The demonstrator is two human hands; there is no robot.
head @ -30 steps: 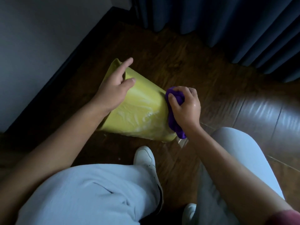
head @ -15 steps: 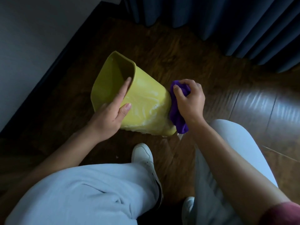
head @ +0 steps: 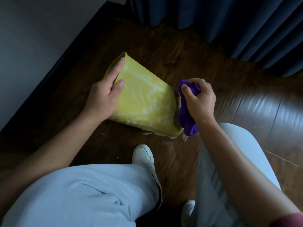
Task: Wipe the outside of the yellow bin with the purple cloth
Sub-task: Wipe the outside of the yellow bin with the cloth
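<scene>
Fingers (head: 193,84) of the right hand (head: 199,99) are curled into a loose fist pinching the bunched purple cloth (head: 186,118), thumb pressed on top of the wad, with the rest of the cloth hanging down below the fist. That cloth lies against the bottom end of the yellow bin (head: 142,102), so the right hand is the nearer one to the base and the bin lies directly to its left. On the other side, the left hand (head: 105,97) has its fingers spread: the index finger (head: 117,68) reaches along the rim toward the mouth, while the thumb (head: 119,85) presses flat on the upper wall, holding the bin steady. The bin lies tipped on its side on the dark wood floor (head: 180,53), between the two hands and just ahead of a white shoe (head: 143,154). Its long axis runs diagonally, mouth pointing up and left toward the wall (head: 41,38), base pointing down and right toward the person's right knee. Pale wet or soapy streaks show on the upward-facing wall, and small specks lie on the floor by the lower corner. Judging from this, the next wipe would run from the base end leftward along that axis, across the streaked wall toward the left hand.
</scene>
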